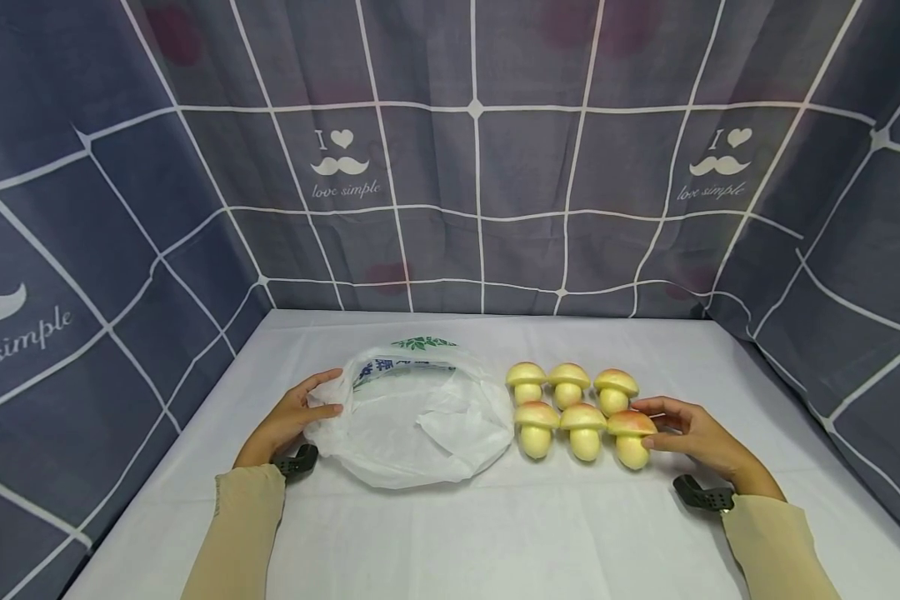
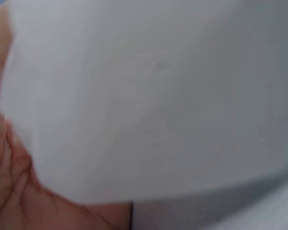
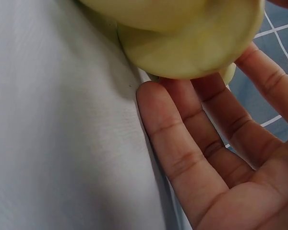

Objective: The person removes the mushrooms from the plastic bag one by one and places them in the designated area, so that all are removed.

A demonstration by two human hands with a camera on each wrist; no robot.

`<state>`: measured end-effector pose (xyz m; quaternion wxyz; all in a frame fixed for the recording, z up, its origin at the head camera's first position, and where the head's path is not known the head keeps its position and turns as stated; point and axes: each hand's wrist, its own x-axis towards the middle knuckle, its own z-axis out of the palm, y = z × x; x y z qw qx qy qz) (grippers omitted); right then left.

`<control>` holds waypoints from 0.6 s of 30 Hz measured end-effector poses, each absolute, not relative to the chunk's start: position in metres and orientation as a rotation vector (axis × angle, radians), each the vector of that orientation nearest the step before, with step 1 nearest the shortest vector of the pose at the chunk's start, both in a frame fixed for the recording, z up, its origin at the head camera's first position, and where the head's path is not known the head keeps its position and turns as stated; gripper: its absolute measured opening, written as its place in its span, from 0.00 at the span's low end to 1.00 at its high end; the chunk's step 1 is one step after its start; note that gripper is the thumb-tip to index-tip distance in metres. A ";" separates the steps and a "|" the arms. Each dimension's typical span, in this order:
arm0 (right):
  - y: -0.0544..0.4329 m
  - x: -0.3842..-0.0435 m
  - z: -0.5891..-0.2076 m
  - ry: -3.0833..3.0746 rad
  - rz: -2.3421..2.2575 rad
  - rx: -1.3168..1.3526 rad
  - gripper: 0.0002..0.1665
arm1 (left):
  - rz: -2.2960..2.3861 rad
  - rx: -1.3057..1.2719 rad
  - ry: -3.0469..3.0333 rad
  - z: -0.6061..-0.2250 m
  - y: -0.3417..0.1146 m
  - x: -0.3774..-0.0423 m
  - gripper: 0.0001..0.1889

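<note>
A white plastic bag (image 1: 420, 433) with green and blue print lies on the table, its mouth spread wide. At its left rim, my left hand (image 1: 292, 421) grips the bag's edge between thumb and fingers. The bag's film (image 2: 149, 105) covers most of the left wrist view, hiding the fingertips. To the right of the bag stand several yellow toy mushrooms with reddish caps, in two rows. My right hand (image 1: 693, 433) holds the cap of the front-right mushroom (image 1: 632, 446) with thumb and fingers. That mushroom's pale yellow cap (image 3: 192, 48) appears up close in the right wrist view.
Close to the held one are the front-middle mushroom (image 1: 583, 442), the front-left mushroom (image 1: 536, 437) and the back-right mushroom (image 1: 615, 392). A white cloth covers the table (image 1: 495, 542). Dark checked curtains (image 1: 525, 158) enclose the back and both sides.
</note>
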<state>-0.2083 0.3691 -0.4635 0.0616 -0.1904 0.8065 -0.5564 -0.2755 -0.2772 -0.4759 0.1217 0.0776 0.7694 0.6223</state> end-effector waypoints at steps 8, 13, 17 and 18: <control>0.368 -0.208 -0.463 2.422 -1.703 -0.580 0.28 | 1.818 0.223 2.243 -0.476 -0.277 -0.275 0.44; 0.368 -0.208 -0.463 2.401 -1.717 -0.582 0.29 | 1.827 0.216 2.237 -0.476 -0.277 -0.275 0.44; 0.369 -0.208 -0.464 2.386 -1.724 -0.586 0.29 | 1.826 0.215 2.244 -0.477 -0.276 -0.276 0.44; 0.369 -0.208 -0.464 2.385 -1.725 -0.590 0.29 | 1.824 0.215 2.247 -0.477 -0.276 -0.276 0.44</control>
